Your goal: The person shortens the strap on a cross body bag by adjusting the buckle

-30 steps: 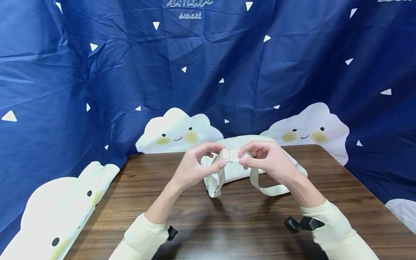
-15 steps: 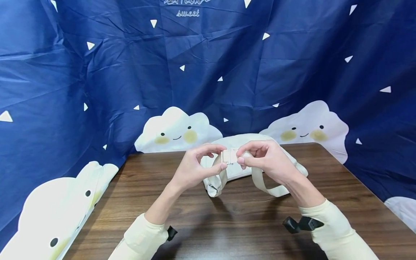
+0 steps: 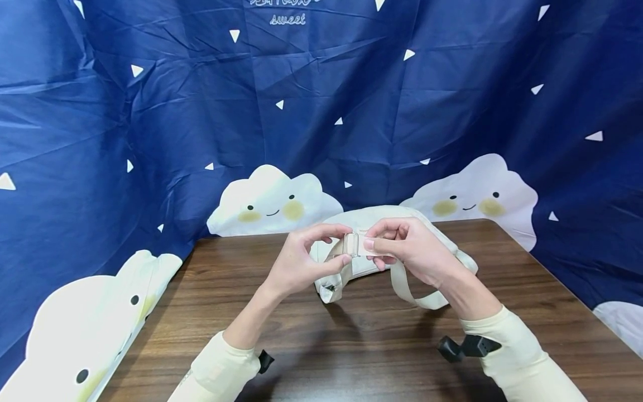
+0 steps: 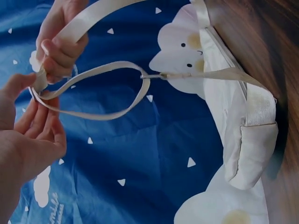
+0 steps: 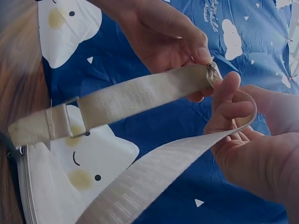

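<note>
A cream bag (image 3: 374, 212) lies on the table behind both hands, its webbing strap (image 3: 402, 282) raised in front of it. Between thumb and fingers, my left hand (image 3: 296, 259) holds a metal slider buckle (image 3: 354, 244) on the strap by its edges. Just to the right, my right hand (image 3: 412, 251) pinches the strap close to that buckle, thumb on top. A strap loop (image 4: 105, 116) hangs between the buckle and a metal ring (image 5: 74, 117) nearer the bag. From the right hand, the other strap length (image 5: 145, 179) curves back toward the bag.
The brown wooden table (image 3: 311, 346) spreads beneath the hands. A blue curtain (image 3: 321, 95) with clouds and white triangles hangs behind and beside it. Black wrist cameras (image 3: 452, 349) sit on both sleeves.
The right fingers have shifted their grip on the strap, the thumb now lying flat along it near the buckle. The left hand has stayed on the buckle. The view has tilted slightly.
</note>
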Motion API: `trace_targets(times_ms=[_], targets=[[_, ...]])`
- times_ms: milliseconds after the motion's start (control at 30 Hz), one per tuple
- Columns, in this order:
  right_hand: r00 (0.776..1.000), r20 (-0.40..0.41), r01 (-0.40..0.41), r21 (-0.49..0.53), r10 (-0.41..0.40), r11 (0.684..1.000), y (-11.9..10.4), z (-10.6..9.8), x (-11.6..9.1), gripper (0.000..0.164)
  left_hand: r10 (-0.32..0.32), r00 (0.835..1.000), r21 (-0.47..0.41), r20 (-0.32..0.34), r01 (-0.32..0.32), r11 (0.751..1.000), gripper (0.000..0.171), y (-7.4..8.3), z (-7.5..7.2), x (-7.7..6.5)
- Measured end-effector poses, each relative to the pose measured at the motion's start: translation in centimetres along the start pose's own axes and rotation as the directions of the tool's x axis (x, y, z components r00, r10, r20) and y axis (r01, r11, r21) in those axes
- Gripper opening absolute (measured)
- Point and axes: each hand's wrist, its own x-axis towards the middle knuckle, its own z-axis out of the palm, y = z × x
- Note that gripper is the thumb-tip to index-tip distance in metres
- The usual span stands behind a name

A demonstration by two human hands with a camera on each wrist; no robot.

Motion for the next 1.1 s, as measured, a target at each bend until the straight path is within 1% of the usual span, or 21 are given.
trace_targets(times_ms=[133,267,400,500,600,667,767,867,1000,1100], targets=[[1.000,0.021,0.013,0.021,-0.014,1.000,0.1,-0.1,0.0,0.012,-0.006,1.000,-0.022,0.003,0.006,1.000,0.034,0.2,0.1,0.0],[0.999,0.042,0.031,0.031,-0.032,0.999,0.2,0.0,0.1,0.011,0.001,1.000,-0.034,0.007,-0.001,0.999,0.035,-0.1,0.1,-0.1],[0.998,0.052,0.038,0.019,-0.039,0.999,0.2,0.1,0.1,0.013,0.022,1.000,-0.027,0.011,-0.021,0.999,0.037,-1.8,0.3,-0.3],[0.998,0.045,0.037,0.012,-0.037,0.999,0.2,0.1,0.1,0.014,0.044,0.999,-0.007,0.010,-0.044,0.999,0.039,-3.3,0.3,-0.4],[0.999,0.044,0.027,0.025,-0.028,0.999,0.2,0.3,0.2,0.015,0.062,0.998,0.015,0.014,-0.062,0.998,0.039,-3.8,0.2,-0.5],[0.999,0.046,0.014,0.052,-0.017,0.999,0.3,0.4,0.2,0.016,0.070,0.997,0.028,0.015,-0.070,0.997,0.039,-3.8,0.2,-0.4],[0.998,0.064,-0.003,0.100,-0.003,0.995,0.4,0.6,0.4,0.021,0.069,0.998,0.041,0.013,-0.069,0.997,0.039,-3.7,0.2,-0.4],[0.997,0.076,-0.005,0.107,-0.003,0.994,0.5,0.6,0.6,0.021,0.061,0.998,0.030,0.003,-0.062,0.998,0.037,-3.1,0.2,-0.4],[0.995,0.097,0.002,0.061,-0.008,0.998,0.6,0.4,0.7,0.014,0.036,0.999,-0.009,-0.009,-0.036,0.999,0.034,-1.3,0.1,-0.2],[0.994,0.111,0.001,0.041,-0.006,0.999,0.7,0.0,0.7,0.014,0.004,1.000,-0.034,-0.024,-0.004,0.999,0.034,-0.1,-0.1,-0.1]])
